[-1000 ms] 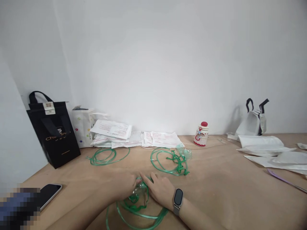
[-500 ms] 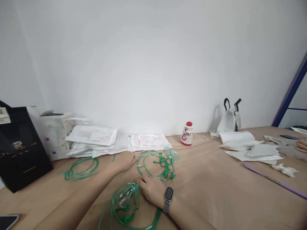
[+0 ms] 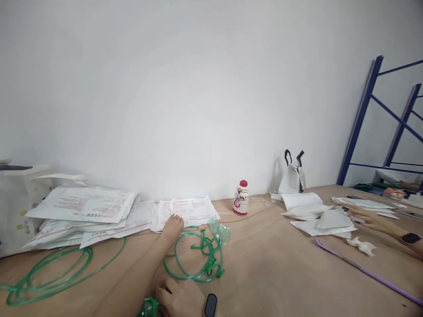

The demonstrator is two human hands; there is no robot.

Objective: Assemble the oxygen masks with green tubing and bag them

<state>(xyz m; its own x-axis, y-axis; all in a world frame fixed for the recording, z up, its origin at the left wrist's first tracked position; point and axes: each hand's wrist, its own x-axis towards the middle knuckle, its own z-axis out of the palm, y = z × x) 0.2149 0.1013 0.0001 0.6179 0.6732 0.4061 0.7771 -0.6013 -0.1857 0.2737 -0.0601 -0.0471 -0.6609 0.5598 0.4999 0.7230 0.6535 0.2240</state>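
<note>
My left hand (image 3: 173, 225) reaches forward with its fingers extended onto the near edge of the white printed packets (image 3: 194, 210). A clear green oxygen mask with coiled tubing (image 3: 209, 259) lies just to its right. At the bottom edge, my right hand (image 3: 183, 297), with a watch on the wrist, has its fingers bent against another green oxygen mask (image 3: 149, 307). The frame cuts off most of that mask. A loose coil of green tubing (image 3: 49, 277) rests at the left.
A stack of sealed packets (image 3: 86, 202) leans by a dotted bag (image 3: 13, 211). Against the wall stand a red-capped bottle (image 3: 241, 198) and a white bag (image 3: 291, 178). White papers (image 3: 320, 215), a purple rod (image 3: 363, 268) and another person's hand (image 3: 373, 220) are at right.
The view has turned right and up, and the black bag has left it. My left hand has moved onto the packets. My right hand and its mask sit lower in the picture.
</note>
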